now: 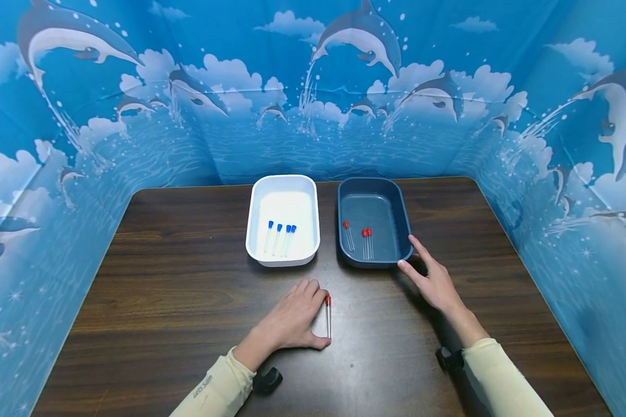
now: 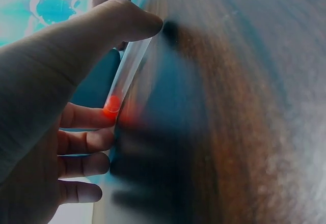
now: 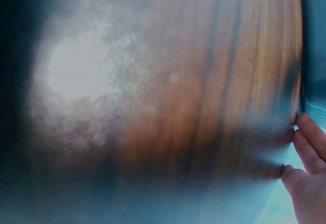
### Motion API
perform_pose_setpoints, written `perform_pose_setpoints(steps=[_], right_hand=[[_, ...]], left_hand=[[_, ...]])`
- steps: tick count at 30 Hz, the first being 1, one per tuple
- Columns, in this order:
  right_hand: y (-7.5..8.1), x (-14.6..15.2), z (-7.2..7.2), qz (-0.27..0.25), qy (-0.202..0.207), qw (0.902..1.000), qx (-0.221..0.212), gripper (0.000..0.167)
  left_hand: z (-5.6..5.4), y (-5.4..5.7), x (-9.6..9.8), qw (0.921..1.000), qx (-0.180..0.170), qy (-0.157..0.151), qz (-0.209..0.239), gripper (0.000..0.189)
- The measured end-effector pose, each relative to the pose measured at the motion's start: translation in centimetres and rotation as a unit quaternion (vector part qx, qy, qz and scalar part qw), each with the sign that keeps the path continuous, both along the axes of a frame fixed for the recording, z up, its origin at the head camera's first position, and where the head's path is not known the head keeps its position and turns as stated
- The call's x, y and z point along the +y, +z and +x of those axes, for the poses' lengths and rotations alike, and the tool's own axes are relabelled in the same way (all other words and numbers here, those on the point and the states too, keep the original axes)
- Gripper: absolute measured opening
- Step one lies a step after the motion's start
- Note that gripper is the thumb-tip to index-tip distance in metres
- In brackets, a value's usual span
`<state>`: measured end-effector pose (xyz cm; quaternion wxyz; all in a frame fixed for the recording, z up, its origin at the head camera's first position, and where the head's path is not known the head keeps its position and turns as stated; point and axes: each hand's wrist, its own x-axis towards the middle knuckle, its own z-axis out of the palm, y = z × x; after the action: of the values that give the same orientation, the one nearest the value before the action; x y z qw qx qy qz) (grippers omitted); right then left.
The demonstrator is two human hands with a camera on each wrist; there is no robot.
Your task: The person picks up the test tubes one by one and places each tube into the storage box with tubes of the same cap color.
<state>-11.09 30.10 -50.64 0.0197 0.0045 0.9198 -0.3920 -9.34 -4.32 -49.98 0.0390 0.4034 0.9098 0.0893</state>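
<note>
My left hand [image 1: 296, 317] is low over the table in front of the trays. Between its thumb and index finger it pinches a clear test tube with a red cap [image 2: 130, 74] lengthwise, index finger at the cap and thumb at the other end. The other fingers of that hand are extended. My right hand [image 1: 437, 285] touches the near right corner of the dark blue tray [image 1: 374, 264], its thumb at the front and fingers along the side. Inside that tray lie three red-capped tubes [image 1: 365, 243].
A white tray [image 1: 283, 262] stands left of the dark one and holds several blue-capped tubes [image 1: 279, 238]. Both trays sit near the far edge of the brown wooden table [image 1: 177, 278]. A blue curtain [image 1: 271, 145] with dolphins surrounds the table's back and sides.
</note>
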Motion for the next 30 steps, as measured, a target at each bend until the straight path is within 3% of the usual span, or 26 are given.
perform_pose_setpoints(steps=[21, 30], right_hand=[[-0.1, 0.0, 0.0, -0.005, -0.001, 1.0, 0.006, 0.072], [0.0, 0.0, 0.0, -0.005, -0.001, 1.0, 0.001, 0.072]], left_hand=[[-0.8, 1.5, 0.3, 0.9993, 0.019, 0.001, 0.032, 0.09], [-1.4, 2.8, 0.7, 0.9987, 0.03, -0.005, 0.04, 0.086]])
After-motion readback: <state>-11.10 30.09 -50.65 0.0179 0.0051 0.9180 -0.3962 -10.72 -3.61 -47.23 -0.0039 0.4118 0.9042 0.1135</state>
